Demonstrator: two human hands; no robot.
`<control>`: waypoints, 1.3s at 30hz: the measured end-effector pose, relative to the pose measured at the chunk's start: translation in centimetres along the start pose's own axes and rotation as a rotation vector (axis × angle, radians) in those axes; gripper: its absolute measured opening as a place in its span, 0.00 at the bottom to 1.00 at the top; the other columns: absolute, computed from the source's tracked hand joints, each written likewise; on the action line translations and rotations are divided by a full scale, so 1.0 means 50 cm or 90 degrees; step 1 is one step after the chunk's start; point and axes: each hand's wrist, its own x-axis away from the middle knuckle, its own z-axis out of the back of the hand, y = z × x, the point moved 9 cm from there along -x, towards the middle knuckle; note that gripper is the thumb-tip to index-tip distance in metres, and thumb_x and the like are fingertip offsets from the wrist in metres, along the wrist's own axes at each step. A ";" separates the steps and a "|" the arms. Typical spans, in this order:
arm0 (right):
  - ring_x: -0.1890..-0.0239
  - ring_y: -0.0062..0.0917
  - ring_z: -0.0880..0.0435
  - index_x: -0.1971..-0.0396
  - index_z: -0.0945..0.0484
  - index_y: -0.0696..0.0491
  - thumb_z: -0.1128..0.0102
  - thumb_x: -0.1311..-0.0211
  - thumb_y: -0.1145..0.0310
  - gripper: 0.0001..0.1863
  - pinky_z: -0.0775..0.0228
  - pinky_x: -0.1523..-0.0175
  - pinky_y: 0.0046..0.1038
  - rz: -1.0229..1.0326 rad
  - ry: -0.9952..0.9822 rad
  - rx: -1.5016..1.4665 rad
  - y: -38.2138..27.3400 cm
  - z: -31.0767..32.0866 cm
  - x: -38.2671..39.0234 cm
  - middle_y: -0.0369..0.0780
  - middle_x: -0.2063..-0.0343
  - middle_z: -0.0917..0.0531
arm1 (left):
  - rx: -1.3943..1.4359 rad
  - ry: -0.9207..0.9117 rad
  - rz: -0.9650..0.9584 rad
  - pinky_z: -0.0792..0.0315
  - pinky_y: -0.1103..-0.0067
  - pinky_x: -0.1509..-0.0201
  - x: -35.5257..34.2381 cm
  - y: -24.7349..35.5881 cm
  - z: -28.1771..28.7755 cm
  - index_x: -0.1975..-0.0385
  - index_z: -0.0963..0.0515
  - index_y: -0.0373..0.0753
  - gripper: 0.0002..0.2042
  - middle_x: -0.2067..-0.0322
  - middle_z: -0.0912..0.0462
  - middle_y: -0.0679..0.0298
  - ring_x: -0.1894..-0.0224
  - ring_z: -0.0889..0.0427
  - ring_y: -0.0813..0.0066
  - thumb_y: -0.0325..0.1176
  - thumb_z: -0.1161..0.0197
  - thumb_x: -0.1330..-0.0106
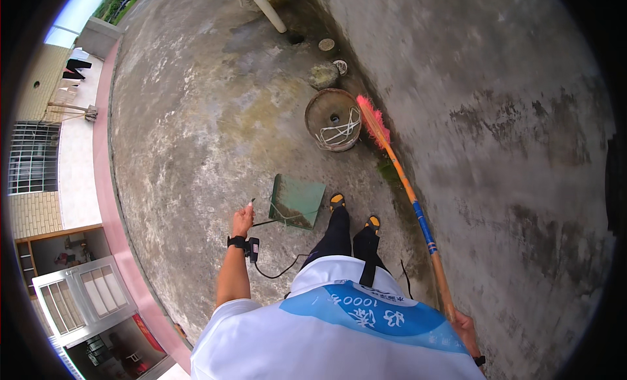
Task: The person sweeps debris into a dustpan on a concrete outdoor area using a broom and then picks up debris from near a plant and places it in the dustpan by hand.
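Observation:
My left hand [243,219] is closed around the thin dark handle of a green dustpan [297,200]. The pan rests on the concrete left of my feet, with brown dirt on its surface. A small dark tip shows above my fingers. At the lower right, my right hand [465,331] grips the end of a broom [406,184] with an orange handle wrapped in blue bands. Its pink-red bristles [373,121] are at the foot of the wall, beside a round rusty drum [320,109]. Part of the right hand is hidden behind the broom handle and my shirt.
A grey concrete wall [509,112] runs along the right. White cord [339,133] lies on the drum. Beyond it are a stone [323,75], a round drain cover [340,67] and a white pipe [269,11]. A pink-edged step [108,171] borders the house at left.

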 end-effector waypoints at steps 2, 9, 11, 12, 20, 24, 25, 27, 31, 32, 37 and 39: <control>0.95 0.11 0.46 0.72 0.37 0.53 0.56 0.47 0.76 0.03 0.55 0.93 0.15 0.006 -0.018 -0.042 -0.036 -0.044 -0.047 0.32 0.91 0.40 | 0.012 -0.060 -0.028 0.34 0.83 0.82 -0.016 0.014 -0.046 0.81 0.29 0.32 0.21 0.88 0.34 0.67 0.87 0.33 0.78 0.48 0.50 0.45; 0.94 0.10 0.46 0.70 0.38 0.50 0.57 0.44 0.72 0.03 0.55 0.92 0.13 -0.032 -0.109 -0.239 -0.141 -0.154 -0.358 0.31 0.88 0.37 | 0.014 -0.107 0.010 0.33 0.81 0.81 -0.095 -0.066 -0.091 0.78 0.28 0.31 0.21 0.87 0.33 0.66 0.86 0.31 0.76 0.48 0.52 0.43; 0.94 0.10 0.46 0.68 0.38 0.49 0.57 0.44 0.71 0.03 0.55 0.92 0.12 -0.061 -0.127 -0.261 -0.126 -0.153 -0.361 0.31 0.88 0.36 | 0.023 -0.110 0.009 0.34 0.82 0.81 -0.123 -0.090 -0.090 0.77 0.28 0.31 0.21 0.87 0.32 0.66 0.86 0.30 0.76 0.48 0.52 0.43; 0.94 0.10 0.46 0.68 0.37 0.49 0.57 0.44 0.71 0.04 0.55 0.92 0.12 -0.092 -0.095 -0.253 -0.088 -0.133 -0.336 0.32 0.88 0.35 | 0.032 -0.114 0.003 0.34 0.82 0.81 -0.136 -0.102 -0.090 0.77 0.27 0.32 0.21 0.87 0.32 0.65 0.85 0.29 0.75 0.49 0.52 0.43; 0.95 0.10 0.47 0.71 0.34 0.50 0.55 0.47 0.74 0.04 0.60 0.93 0.12 -0.223 0.163 -0.328 0.049 -0.078 0.014 0.32 0.90 0.38 | 0.018 -0.124 0.007 0.33 0.80 0.79 -0.210 -0.078 -0.146 0.74 0.26 0.29 0.23 0.87 0.29 0.61 0.84 0.26 0.73 0.48 0.56 0.42; 0.83 0.15 0.36 0.64 0.33 0.54 0.54 0.49 0.76 0.10 0.46 0.80 0.16 -0.123 0.186 -0.240 0.077 -0.012 0.082 0.36 0.80 0.31 | 0.026 -0.142 -0.002 0.32 0.80 0.79 -0.252 -0.046 -0.149 0.74 0.27 0.29 0.21 0.86 0.28 0.60 0.84 0.26 0.72 0.45 0.54 0.42; 0.70 0.20 0.24 0.59 0.32 0.59 0.52 0.52 0.77 0.16 0.32 0.66 0.19 -0.075 0.218 -0.274 0.092 0.016 0.087 0.41 0.69 0.23 | 0.028 -0.145 -0.003 0.32 0.80 0.79 -0.258 -0.034 -0.155 0.74 0.27 0.29 0.21 0.86 0.28 0.60 0.84 0.26 0.72 0.45 0.54 0.42; 0.83 0.16 0.27 0.59 0.32 0.58 0.52 0.51 0.78 0.16 0.35 0.79 0.14 -0.049 0.168 -0.147 -0.043 -0.107 0.075 0.39 0.77 0.23 | 0.084 -0.171 0.013 0.30 0.80 0.79 -0.258 0.012 -0.182 0.71 0.28 0.29 0.19 0.85 0.28 0.59 0.85 0.27 0.71 0.43 0.53 0.42; 0.94 0.09 0.47 0.66 0.34 0.51 0.56 0.46 0.74 0.07 0.59 0.93 0.12 -0.085 0.034 -0.220 -0.119 -0.212 -0.012 0.32 0.89 0.38 | 0.101 -0.162 0.000 0.39 0.82 0.86 -0.295 -0.025 -0.168 0.69 0.28 0.33 0.18 0.86 0.30 0.64 0.82 0.26 0.74 0.44 0.53 0.42; 0.94 0.09 0.46 0.66 0.34 0.50 0.56 0.45 0.74 0.06 0.58 0.93 0.12 -0.089 0.021 -0.253 -0.125 -0.219 -0.048 0.32 0.89 0.37 | 0.069 -0.145 0.018 0.38 0.83 0.87 -0.294 -0.027 -0.150 0.70 0.27 0.34 0.17 0.87 0.31 0.65 0.85 0.27 0.75 0.43 0.53 0.42; 0.93 0.09 0.45 0.69 0.35 0.48 0.56 0.44 0.71 0.03 0.54 0.91 0.11 -0.044 -0.056 -0.250 -0.220 -0.276 -0.214 0.32 0.87 0.36 | 0.073 -0.087 0.002 0.38 0.82 0.87 -0.310 -0.012 -0.071 0.71 0.25 0.35 0.17 0.88 0.31 0.66 0.88 0.29 0.76 0.44 0.52 0.43; 0.93 0.09 0.45 0.70 0.35 0.49 0.56 0.44 0.71 0.03 0.54 0.92 0.11 -0.025 -0.062 -0.221 -0.269 -0.301 -0.245 0.32 0.87 0.36 | 0.025 -0.084 0.012 0.36 0.82 0.86 -0.316 -0.001 -0.073 0.71 0.25 0.35 0.17 0.88 0.31 0.66 0.88 0.29 0.76 0.44 0.53 0.43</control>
